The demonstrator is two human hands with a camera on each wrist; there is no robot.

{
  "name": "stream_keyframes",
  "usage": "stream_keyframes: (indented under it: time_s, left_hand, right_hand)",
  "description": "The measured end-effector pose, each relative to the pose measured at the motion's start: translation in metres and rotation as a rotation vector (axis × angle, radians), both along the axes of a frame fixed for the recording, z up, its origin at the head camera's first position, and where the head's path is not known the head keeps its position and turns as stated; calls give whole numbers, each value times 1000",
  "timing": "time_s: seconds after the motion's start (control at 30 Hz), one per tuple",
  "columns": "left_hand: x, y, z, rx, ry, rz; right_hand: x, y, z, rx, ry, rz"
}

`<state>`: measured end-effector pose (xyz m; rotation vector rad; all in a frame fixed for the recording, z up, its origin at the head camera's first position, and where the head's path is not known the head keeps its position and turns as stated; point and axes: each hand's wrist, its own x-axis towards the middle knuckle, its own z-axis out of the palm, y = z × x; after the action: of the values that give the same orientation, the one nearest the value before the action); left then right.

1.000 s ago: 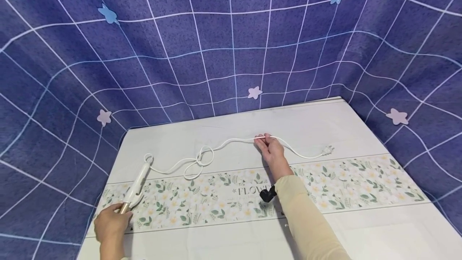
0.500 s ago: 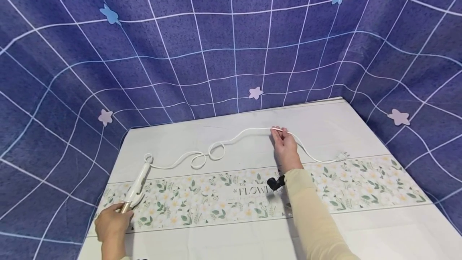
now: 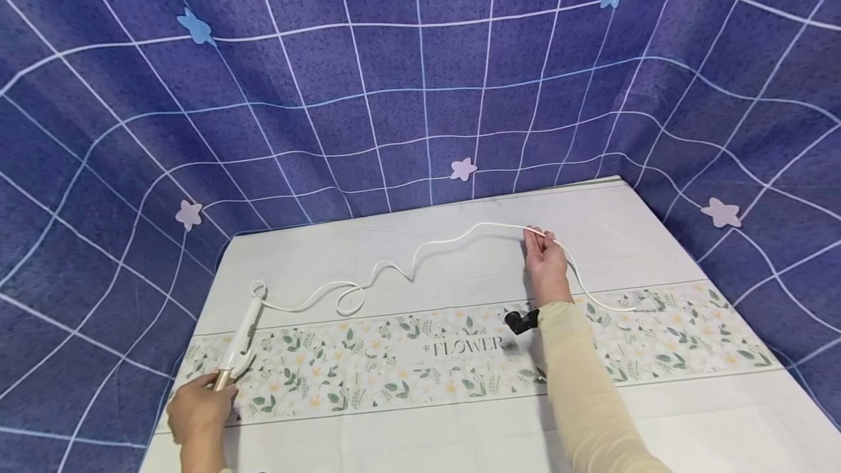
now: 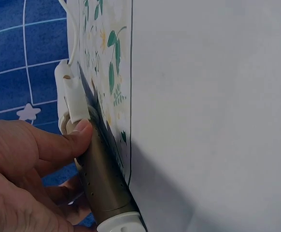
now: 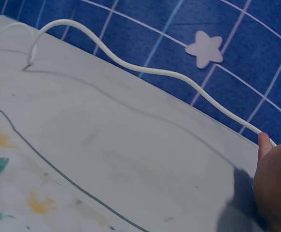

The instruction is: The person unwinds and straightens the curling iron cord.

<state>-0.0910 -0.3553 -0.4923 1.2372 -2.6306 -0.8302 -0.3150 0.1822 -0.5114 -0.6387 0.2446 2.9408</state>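
A curling iron (image 3: 243, 328) with a white handle and a gold-brown barrel (image 4: 104, 174) lies slanted at the left of the table. My left hand (image 3: 199, 409) grips it by the barrel, thumb on top near the clamp, as the left wrist view shows. From the handle's looped end a white power cord (image 3: 453, 241) winds rightward, with a small loop in its left part. Toward the plug end, my right hand (image 3: 547, 266) pinches the cord; in the right wrist view this raised stretch of cord (image 5: 152, 71) casts a shadow below. The pale plug (image 3: 647, 305) blends into the floral print.
A white cloth with a floral band (image 3: 368, 360) covers the table (image 3: 315, 254). Blue curtains (image 3: 368, 115) with a grid and stars stand along the back and sides. A black camera mount (image 3: 522, 322) sticks out at the right wrist.
My right hand has moved right and slightly back, drawing the cord along. The knot-like tangle has loosened to a single loop, and the plug has slid right. The left hand has barely moved.
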Motion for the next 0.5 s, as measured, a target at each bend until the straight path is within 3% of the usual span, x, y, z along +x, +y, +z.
stream_keyframes:
  time_s: [0.17,0.3,0.43,0.47,0.5]
  left_hand:
    - [1,-1,0,11,-2,15]
    - [2,-3,-1,17,0,24]
    - [2,-4,-1,21,5,27]
    - [2,-4,-1,24,7,29]
    - [2,-4,-1,28,8,32]
  right_hand:
    - [4,14,2,-39,-5,-36]
    - [-9,32,-10,-132,-38,-90]
    - [-46,66,-63,-212,7,-117]
    - [-58,77,-82,-228,30,-116]
    - [-64,84,-91,-234,34,-117]
